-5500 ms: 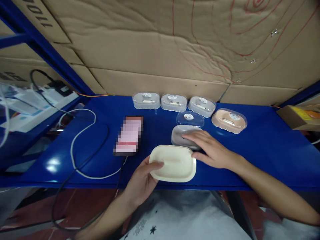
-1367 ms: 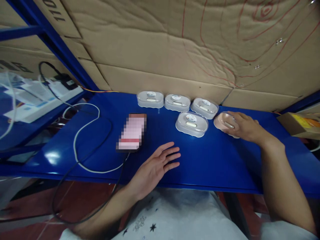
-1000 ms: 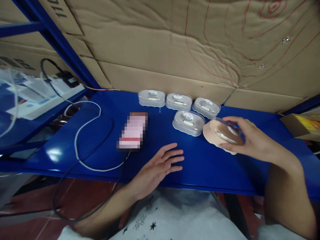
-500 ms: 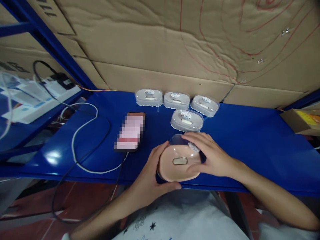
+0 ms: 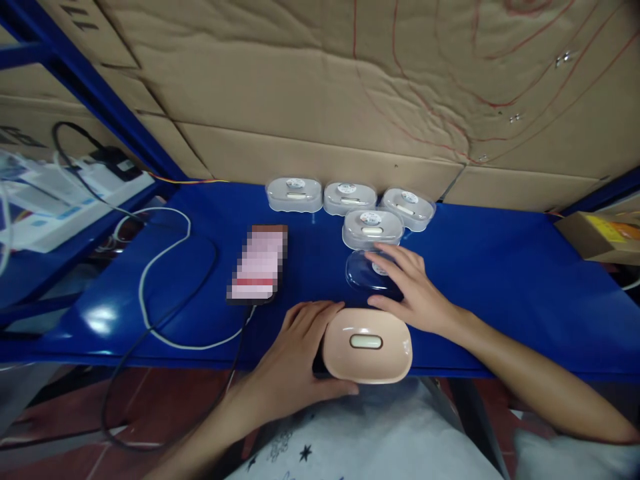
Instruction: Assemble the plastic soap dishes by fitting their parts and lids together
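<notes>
Near the front edge of the blue table is a peach oval box [image 5: 367, 360] with a pale pill-shaped piece in its top. My left hand [image 5: 295, 353] grips the box from its left side, fingers behind and thumb in front. Behind the box, my right hand [image 5: 413, 290] has its fingers on a clear lid [image 5: 363, 272] bearing a round sticker; its thumb is at the lid's near side. The lid is apart from the box. Just beyond it sits a grey box under a clear cover [image 5: 373, 230], with a similar pill-shaped piece.
Three more covered grey boxes [image 5: 294, 195] line the back of the table [image 5: 490, 293]. A phone with a blurred screen [image 5: 257, 263] and looping cables lie left. Power strips [image 5: 65, 213] are at far left, a cardboard box [image 5: 595, 240] at far right. Cardboard [image 5: 280, 93] stands behind.
The clear lid has come off the peach box and moved back with my right hand. The peach box, in my left hand, is nearer to my body.
</notes>
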Demonstrator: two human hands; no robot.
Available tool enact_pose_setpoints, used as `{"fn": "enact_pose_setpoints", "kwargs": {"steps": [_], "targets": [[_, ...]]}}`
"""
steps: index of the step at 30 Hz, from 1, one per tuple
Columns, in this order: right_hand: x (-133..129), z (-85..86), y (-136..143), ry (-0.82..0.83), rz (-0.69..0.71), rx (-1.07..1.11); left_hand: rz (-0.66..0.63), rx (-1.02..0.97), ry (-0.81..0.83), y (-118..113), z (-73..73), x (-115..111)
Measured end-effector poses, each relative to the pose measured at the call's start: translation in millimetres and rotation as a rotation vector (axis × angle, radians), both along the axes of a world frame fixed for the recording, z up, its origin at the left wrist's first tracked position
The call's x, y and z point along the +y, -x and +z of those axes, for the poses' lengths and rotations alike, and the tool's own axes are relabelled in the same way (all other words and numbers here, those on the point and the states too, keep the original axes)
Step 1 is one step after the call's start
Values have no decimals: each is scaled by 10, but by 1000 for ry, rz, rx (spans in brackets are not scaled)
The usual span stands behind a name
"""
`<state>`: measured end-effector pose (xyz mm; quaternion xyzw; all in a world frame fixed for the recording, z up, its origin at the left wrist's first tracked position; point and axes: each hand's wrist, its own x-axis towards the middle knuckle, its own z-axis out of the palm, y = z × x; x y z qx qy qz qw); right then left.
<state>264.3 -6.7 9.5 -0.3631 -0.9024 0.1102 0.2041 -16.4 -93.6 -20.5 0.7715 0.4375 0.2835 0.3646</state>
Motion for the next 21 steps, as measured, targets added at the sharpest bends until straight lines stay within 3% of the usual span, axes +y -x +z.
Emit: {"fn": "enact_pose_setpoints", "kwargs": {"steps": [4,9,16,21], "targets": [[-189,155,-13,176,411,-7,86,-15,18,27,-6,-20],[-336,85,21,147,356,-81,147,-48,55,34,7,-33],[-277,25,48,112,435,54,123,1,7,38,21,-15],[-240,56,32,100,394,84,120,42,-23,45,-47,-30]]}}
